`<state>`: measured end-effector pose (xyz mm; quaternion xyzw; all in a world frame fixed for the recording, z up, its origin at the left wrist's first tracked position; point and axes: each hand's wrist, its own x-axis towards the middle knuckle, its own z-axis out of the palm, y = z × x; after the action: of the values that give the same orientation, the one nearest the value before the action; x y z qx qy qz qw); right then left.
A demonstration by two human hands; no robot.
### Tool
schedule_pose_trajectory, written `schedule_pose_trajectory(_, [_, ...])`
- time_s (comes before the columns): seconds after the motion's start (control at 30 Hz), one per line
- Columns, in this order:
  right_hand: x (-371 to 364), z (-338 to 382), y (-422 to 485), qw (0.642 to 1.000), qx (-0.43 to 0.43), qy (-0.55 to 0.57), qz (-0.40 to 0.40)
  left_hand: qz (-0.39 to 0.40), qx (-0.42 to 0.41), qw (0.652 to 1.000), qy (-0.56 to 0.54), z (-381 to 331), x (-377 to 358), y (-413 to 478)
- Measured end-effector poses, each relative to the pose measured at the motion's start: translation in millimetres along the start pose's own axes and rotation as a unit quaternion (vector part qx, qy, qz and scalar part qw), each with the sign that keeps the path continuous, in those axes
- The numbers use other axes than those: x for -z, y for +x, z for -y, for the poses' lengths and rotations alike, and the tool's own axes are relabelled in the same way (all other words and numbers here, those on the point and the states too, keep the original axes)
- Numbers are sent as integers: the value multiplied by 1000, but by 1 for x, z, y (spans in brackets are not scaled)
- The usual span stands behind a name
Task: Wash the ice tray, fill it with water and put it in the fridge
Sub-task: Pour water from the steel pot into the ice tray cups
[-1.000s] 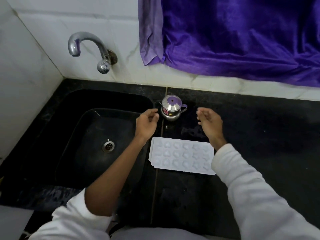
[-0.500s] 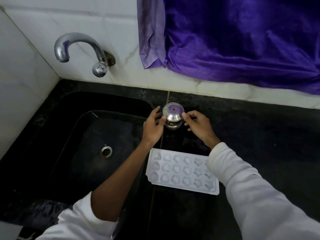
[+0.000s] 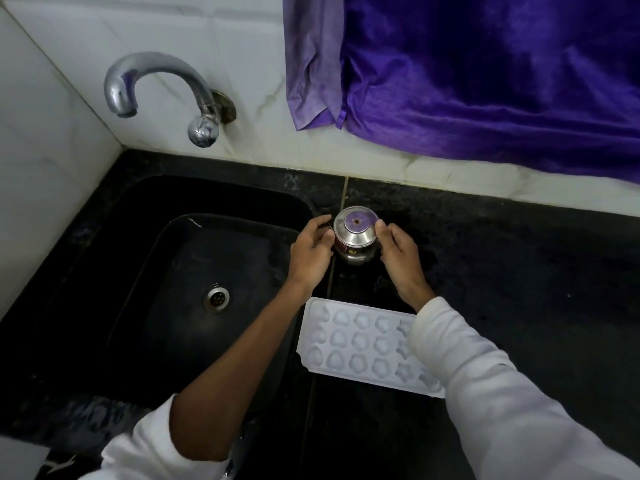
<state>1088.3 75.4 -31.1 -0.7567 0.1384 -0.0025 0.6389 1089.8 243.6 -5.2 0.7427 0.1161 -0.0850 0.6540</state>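
Vs 1 s ago: we note both hands moved in from mid-air onto steel pot (image 3: 355,237), centre frame. L hand (image 3: 311,252) curled on its left side; R hand (image 3: 400,252) pinches right rim. Ice tray (image 3: 353,351) flat on counter (image 3: 519,271), lower centre, R sleeve (image 3: 485,393) over its end.

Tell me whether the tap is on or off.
Off. No water falls from the spout of the tap, and none lands in the sink below it.
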Motion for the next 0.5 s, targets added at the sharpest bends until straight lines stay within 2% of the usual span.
schedule_pose_trajectory(0.27, [10, 16, -32, 996, 11, 92, -8, 2, -6, 997, -77, -5, 6, -38])
schedule_pose_trajectory(0.5, [23, 34, -83, 991, 43, 125, -10, 54, -27, 993, -102, -11, 27, -74])
